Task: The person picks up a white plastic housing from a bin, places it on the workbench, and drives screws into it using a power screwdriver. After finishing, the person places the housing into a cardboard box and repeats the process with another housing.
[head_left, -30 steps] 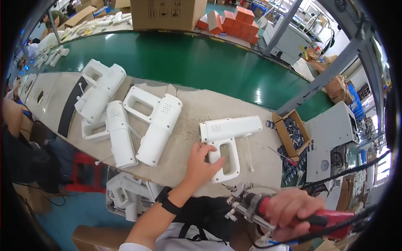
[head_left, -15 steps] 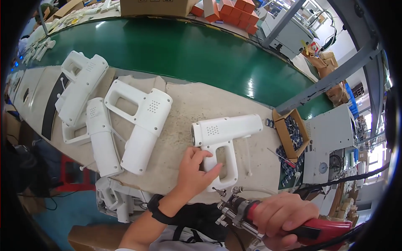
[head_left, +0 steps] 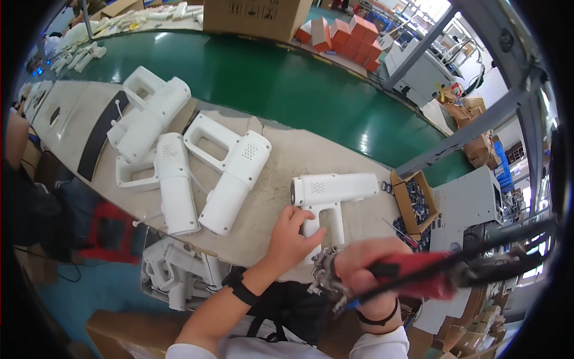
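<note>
A white gun-shaped plastic housing (head_left: 347,186) lies on its side on the cardboard-covered bench, its grille and screw holes facing up. My left hand (head_left: 290,239) is closed round its looped handle, fingertips and thumb pressing on the grip. In my right hand (head_left: 366,263) is a red-handled power screwdriver (head_left: 418,276), smeared by motion, with a metal nose and a black cable. That nose overlaps the lower end of the handle; whether it touches there I cannot tell. Left of my hands lie more white housings (head_left: 236,179), some with thin white cords.
A cardboard box (head_left: 414,206) of small dark parts and a screwdriver (head_left: 402,233) sit at the bench's right end. Beyond the bench runs a green conveyor belt (head_left: 257,78). A grey metal post (head_left: 460,131) rises at right. Below the bench edge stands a bin of white housings (head_left: 179,269).
My right hand has swung the power screwdriver up and left, toward the handle's lower end. My left hand keeps its grip. The whole view has shifted slightly.
</note>
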Demonstrator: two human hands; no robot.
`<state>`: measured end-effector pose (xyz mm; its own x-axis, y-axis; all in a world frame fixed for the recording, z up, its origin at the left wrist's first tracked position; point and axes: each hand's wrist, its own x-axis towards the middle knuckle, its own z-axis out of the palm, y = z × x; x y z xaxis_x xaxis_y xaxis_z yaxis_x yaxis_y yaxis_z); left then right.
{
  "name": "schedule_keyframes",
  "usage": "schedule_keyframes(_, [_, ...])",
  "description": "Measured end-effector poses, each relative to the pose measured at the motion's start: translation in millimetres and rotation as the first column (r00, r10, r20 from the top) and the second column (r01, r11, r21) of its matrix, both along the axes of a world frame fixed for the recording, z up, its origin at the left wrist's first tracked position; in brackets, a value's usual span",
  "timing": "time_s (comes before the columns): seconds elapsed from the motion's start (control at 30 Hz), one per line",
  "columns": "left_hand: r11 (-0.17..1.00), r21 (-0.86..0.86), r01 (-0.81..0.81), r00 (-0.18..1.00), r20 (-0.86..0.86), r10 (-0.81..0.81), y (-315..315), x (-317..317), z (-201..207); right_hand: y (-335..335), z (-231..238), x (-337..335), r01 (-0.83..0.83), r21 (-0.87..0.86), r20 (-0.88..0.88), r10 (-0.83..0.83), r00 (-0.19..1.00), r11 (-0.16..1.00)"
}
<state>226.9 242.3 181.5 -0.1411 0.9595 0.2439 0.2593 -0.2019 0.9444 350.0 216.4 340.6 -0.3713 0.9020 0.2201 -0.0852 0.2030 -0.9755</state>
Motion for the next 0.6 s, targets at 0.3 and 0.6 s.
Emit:
schedule_keyframes(0.3, [0.999, 0.007, -0.035, 0.997, -0.064, 0.036, 2, 7, 6, -6, 83, 27, 0.449, 0.249, -0.402, -0.331, 0.854, 0.858])
schedule_keyframes(0.6, [0.913, -0.402, 0.072, 0.912, 0.398, 0.103, 10, -22, 63, 4, 78, 54, 0.716, 0.193, -0.171, -0.696, 0.698, 0.671])
